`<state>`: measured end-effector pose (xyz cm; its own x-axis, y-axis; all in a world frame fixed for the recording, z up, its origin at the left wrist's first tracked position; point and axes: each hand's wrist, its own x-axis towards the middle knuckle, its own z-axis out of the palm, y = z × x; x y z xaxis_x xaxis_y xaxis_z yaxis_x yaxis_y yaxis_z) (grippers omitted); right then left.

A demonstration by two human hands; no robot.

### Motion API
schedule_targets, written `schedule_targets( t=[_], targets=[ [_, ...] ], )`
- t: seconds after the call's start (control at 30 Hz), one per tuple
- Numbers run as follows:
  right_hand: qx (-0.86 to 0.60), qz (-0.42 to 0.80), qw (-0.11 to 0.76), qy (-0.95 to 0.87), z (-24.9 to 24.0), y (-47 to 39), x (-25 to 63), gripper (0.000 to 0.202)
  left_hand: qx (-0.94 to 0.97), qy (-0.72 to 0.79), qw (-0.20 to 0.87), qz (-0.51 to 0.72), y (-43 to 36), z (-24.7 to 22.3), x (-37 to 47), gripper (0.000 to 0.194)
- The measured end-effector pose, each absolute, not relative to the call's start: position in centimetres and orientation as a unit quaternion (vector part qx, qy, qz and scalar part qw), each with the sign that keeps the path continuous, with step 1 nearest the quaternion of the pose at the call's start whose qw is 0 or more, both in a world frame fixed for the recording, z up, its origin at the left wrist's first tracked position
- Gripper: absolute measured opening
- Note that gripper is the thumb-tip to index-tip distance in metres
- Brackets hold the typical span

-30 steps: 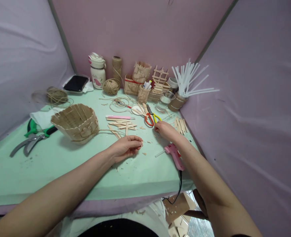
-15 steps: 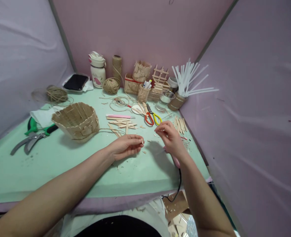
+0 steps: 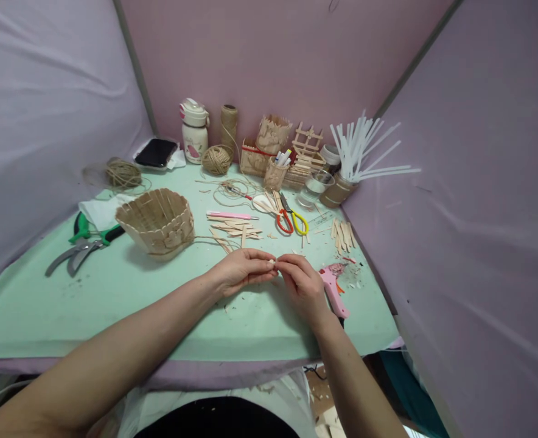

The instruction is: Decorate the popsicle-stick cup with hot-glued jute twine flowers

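Observation:
Between the thumb and fingers of my left hand (image 3: pixel 246 272) is a small pale piece (image 3: pixel 271 263), likely wood, mostly covered by the fingertips. My right hand (image 3: pixel 303 286) is pinched closed right against it; what its fingertips hold, if anything, is too small to make out. Just right of that hand lies a pink glue gun (image 3: pixel 334 291). Left of my hands stands a wooden-slat basket (image 3: pixel 159 225) with a twine tail. Thin wooden sticks (image 3: pixel 235 228) and a pink pen-like tool (image 3: pixel 232 215) lie beyond my left hand.
Red-and-yellow-handled scissors (image 3: pixel 291 218) lie behind my hands, near a glass of water (image 3: pixel 314 188). Green-handled pruning shears (image 3: pixel 84 246) are at left. Along the back stand a bottle (image 3: pixel 195 134), twine balls (image 3: pixel 217 160), wooden holders (image 3: pixel 273 135) and white glue sticks (image 3: pixel 355 146). More sticks (image 3: pixel 342 236) lie right.
My right hand has moved left and down to meet my left fingertips. The glue gun, earlier mostly behind that hand, now shows. The whole view has shifted slightly.

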<state>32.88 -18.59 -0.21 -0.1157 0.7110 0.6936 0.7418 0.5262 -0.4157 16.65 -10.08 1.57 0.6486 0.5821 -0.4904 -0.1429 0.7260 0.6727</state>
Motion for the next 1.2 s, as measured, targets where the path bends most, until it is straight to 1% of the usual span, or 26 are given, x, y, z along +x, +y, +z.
schedule_targets(
  t=[0.2,0.33,0.53,0.63,0.7,0.77,0.83,0.9,0.97,1.03,1.1,1.2],
  targets=[
    [-0.497,-0.015,0.453,-0.74,-1.1,-18.9,32.3,0.035,0.321,0.365,0.838,0.246,-10.1,1.6,16.7,0.017],
    [-0.526,-0.024,0.458,-0.716,-1.6,-19.2,31.9,0.039,0.332,0.377,0.826,0.253,-10.2,1.7,16.7,0.022],
    [-0.529,-0.065,0.453,-0.715,-1.3,-19.3,31.9,0.037,0.327,0.36,0.839,0.242,-10.2,1.5,16.7,0.012],
    [-0.522,-0.102,0.434,-0.727,-1.2,-19.3,32.0,0.036,0.309,0.366,0.845,0.238,-10.1,1.4,16.7,0.013],
    [-0.52,-0.106,0.423,-0.735,-1.2,-19.3,32.0,0.037,0.308,0.373,0.842,0.238,-10.1,1.4,16.7,0.015],
    [-0.525,-0.08,0.425,-0.733,-1.2,-19.4,31.8,0.037,0.316,0.378,0.836,0.241,-10.1,1.4,16.7,0.017],
    [-0.545,-0.031,0.453,-0.705,-1.0,-19.5,31.5,0.034,0.33,0.379,0.828,0.25,-10.1,1.4,16.7,0.022],
    [-0.581,0.029,0.495,-0.646,-0.6,-19.4,31.2,0.028,0.354,0.376,0.814,0.266,-10.2,1.3,16.7,0.028],
    [-0.613,0.086,0.516,-0.592,-0.1,-19.1,31.0,0.018,0.396,0.368,0.792,0.285,-10.3,1.2,16.8,0.03],
    [-0.629,0.138,0.51,-0.571,0.4,-18.8,30.9,0.012,0.45,0.363,0.757,0.306,-10.4,1.0,16.9,0.03],
    [-0.633,0.176,0.497,-0.567,0.7,-18.5,30.9,0.013,0.503,0.358,0.715,0.327,-10.4,0.8,16.9,0.028],
    [-0.637,0.192,0.494,-0.559,0.6,-18.2,30.7,0.011,0.561,0.342,0.669,0.348,-10.4,0.6,16.9,0.021]
  ],
)
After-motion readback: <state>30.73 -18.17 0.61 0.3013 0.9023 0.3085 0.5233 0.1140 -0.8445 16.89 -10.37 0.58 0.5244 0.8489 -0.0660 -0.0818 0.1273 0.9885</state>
